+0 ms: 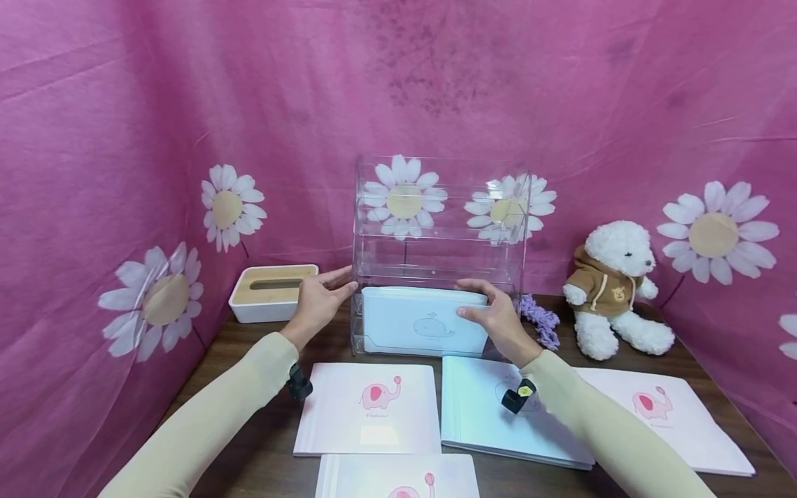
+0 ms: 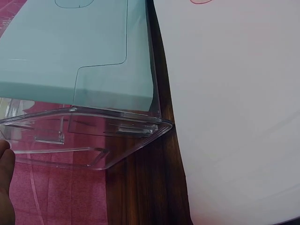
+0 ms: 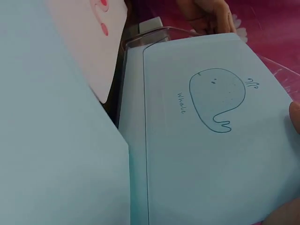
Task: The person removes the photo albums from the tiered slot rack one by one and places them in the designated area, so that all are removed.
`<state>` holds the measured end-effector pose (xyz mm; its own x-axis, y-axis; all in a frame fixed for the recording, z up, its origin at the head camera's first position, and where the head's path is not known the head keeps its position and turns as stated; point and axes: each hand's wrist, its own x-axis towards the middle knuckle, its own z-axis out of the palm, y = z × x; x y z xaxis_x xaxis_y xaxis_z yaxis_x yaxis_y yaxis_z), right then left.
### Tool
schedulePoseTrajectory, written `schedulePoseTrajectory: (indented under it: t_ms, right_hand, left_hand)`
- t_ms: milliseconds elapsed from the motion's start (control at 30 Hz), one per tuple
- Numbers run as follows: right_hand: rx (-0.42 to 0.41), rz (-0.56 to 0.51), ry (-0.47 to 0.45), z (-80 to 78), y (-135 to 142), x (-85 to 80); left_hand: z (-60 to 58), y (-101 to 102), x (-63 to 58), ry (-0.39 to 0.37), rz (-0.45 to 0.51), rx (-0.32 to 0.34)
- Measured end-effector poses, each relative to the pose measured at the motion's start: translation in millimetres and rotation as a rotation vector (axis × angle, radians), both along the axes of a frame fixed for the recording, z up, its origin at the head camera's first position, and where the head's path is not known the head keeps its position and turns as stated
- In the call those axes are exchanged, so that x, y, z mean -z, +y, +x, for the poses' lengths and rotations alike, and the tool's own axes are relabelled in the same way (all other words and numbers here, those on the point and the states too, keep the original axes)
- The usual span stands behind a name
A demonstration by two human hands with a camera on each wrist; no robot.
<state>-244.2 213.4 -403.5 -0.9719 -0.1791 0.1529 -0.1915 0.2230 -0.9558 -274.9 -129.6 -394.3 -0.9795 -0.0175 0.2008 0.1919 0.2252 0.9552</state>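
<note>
A light blue whale booklet (image 1: 389,321) stands in the lowest tier of a clear acrylic rack (image 1: 436,266). My right hand (image 1: 498,321) grips its upper right part, thumb on the front cover and fingers at the top edge. In the right wrist view, the whale drawing and the word "Whale" show on the booklet (image 3: 178,150), behind the rack's clear front lip. My left hand (image 1: 319,301) touches the rack's left side with fairly straight fingers. Only some fingers (image 2: 5,173) of it appear in the left wrist view.
Pink elephant booklets (image 1: 336,408) and another blue whale booklet (image 1: 473,415) lie before the rack. A white tissue box (image 1: 261,311) with a wooden lid stands left. Purple flowers (image 1: 542,321) and a white teddy bear (image 1: 616,290) are at the right. Pink cloth hangs behind.
</note>
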Motion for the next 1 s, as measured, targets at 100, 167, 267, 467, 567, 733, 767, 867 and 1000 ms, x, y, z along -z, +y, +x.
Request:
schedulePoseTrajectory:
  t_ms: [100,167,267,467,567,733,767,867,1000]
  right_hand:
    - [-0.012,0.009,-0.041,-2.1,-3.0,-2.7]
    - [-0.015,0.028,-0.063,-4.2,-4.3,-4.3]
    - [0.003,0.065,-0.081,-7.8,-5.6,-5.6]
    - [0.042,0.082,-0.107,-9.6,-6.9,-6.3]
    - [0.049,0.058,-0.112,-8.9,-7.7,-5.8]
    - [0.074,0.023,-0.117,-7.0,-10.4,-6.9]
    - [0.081,0.016,-0.118,-6.6,-10.9,-7.4]
    - [0.095,-0.001,-0.12,-6.1,-11.9,-8.3]
    - [0.11,-0.018,-0.106,-5.7,-12.6,-8.0]
  left_hand:
    - [0.2,-1.0,-0.2,-0.011,-0.007,-0.005]
    - [0.4,-1.4,-0.3,-0.017,-0.016,-0.01]
    - [0.3,-1.5,-0.6,-0.017,-0.025,-0.014]
    - [-0.6,-0.5,0.0,-0.025,-0.038,-0.017]
    - [-0.7,0.0,0.0,-0.025,-0.029,-0.013]
    - [0.0,0.2,-0.9,-0.012,-0.031,-0.01]
    - [0.0,0.3,-0.9,-0.009,-0.033,-0.012]
    - [0.3,0.2,-1.1,-0.005,-0.038,-0.013]
    - [0.3,0.3,-0.7,0.0,-0.036,-0.015]
